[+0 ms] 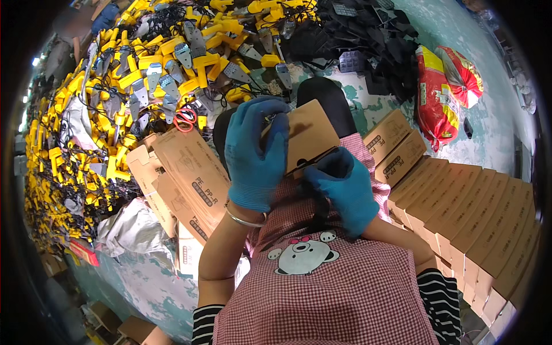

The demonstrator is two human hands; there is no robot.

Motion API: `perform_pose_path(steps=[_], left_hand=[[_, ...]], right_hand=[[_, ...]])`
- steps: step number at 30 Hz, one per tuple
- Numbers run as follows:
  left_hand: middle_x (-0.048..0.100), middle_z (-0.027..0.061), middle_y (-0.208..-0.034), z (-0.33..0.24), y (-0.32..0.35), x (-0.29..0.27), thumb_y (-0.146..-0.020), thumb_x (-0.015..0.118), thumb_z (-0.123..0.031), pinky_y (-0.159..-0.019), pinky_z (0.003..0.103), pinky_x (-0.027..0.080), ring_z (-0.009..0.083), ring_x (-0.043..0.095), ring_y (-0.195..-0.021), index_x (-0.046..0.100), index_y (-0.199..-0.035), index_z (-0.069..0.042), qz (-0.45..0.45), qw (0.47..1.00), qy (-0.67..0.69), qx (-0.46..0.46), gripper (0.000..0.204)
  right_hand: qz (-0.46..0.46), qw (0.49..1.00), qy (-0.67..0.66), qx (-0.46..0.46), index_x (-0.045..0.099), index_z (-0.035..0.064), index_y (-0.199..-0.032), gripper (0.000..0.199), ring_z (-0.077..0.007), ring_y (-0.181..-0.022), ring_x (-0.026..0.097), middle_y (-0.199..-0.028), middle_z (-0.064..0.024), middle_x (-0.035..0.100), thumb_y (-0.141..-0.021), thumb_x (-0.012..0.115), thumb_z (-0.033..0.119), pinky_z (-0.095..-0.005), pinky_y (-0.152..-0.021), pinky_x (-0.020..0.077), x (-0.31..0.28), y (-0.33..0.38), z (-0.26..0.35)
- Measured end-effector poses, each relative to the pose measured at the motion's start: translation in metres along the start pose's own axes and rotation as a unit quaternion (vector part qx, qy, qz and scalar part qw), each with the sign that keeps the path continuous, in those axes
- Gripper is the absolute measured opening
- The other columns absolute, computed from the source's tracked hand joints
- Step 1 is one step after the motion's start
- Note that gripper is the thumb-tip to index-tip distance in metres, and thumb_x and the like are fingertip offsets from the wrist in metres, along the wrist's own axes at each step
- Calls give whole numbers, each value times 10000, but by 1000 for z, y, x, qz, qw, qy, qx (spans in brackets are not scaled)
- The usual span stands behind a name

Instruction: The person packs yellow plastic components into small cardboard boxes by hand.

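A small brown cardboard box (313, 131) rests over my lap, tilted, with a dark gap along its near edge. My left hand (256, 152), in a blue work glove, is closed around the box's left side; its fingertips are partly hidden. At the near right corner my right hand (345, 187), gloved alike, has its fingers curled against the box's edge by the gap. Something black and blurred shows below that hand on my checked apron (345, 299); I cannot make out what it is.
A big heap of yellow-handled tools (201, 60) with grey plates and black cords spreads ahead and left. Flat cartons (192, 172) lie beside my left arm, near red-handled scissors (185, 119). Stacked cartons (471, 213), red-yellow bags (434, 98) and black plastic cases (368, 37) stand to the right.
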State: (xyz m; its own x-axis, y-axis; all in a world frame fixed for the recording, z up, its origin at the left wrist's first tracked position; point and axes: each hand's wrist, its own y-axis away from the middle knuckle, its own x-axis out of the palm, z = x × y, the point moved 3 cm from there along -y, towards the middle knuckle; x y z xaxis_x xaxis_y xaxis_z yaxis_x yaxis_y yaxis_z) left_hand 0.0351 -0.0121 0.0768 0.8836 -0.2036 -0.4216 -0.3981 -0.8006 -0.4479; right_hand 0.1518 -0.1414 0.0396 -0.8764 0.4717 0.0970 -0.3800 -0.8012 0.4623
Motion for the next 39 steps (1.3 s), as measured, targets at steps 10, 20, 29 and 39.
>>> perform_pose_path(steps=[10,20,29,39], left_hand=[[667,110,-956,-8,5,3,-910,595,-75,-840,371,478,292,625,-935,659,-1030,-53,28,995,-98,21,137],[636,134,-1193,-21,21,-4,-848,598,-82,-945,434,414,339,584,-1064,605,-1211,-96,91,973,-181,109,363],[569,155,-1287,-30,33,-33,-682,844,-283,-997,492,385,380,512,-1147,627,-1237,-132,150,956,-192,160,615],[507,239,-1421,-87,-58,-110,-1029,393,-352,-1147,417,332,329,482,-1334,436,-1408,99,-113,946,-206,224,591]], right_hand=[[24,1000,-11,8,584,-47,-1010,356,-149,-729,695,-850,-101,670,-829,803,168,-242,-651,562,-1,2,7],[52,972,-203,105,538,-97,-1104,362,-235,-838,718,-937,-158,669,-879,734,108,-330,-771,609,3,7,11],[-23,888,320,-329,495,-35,-1352,670,-367,-1290,529,-1375,-231,537,-752,767,85,-433,-1084,438,-66,-26,-5],[2,962,-161,-222,310,48,-1519,956,-220,-1202,547,-1364,-118,525,-731,848,101,-350,-1019,476,-76,-55,71]])
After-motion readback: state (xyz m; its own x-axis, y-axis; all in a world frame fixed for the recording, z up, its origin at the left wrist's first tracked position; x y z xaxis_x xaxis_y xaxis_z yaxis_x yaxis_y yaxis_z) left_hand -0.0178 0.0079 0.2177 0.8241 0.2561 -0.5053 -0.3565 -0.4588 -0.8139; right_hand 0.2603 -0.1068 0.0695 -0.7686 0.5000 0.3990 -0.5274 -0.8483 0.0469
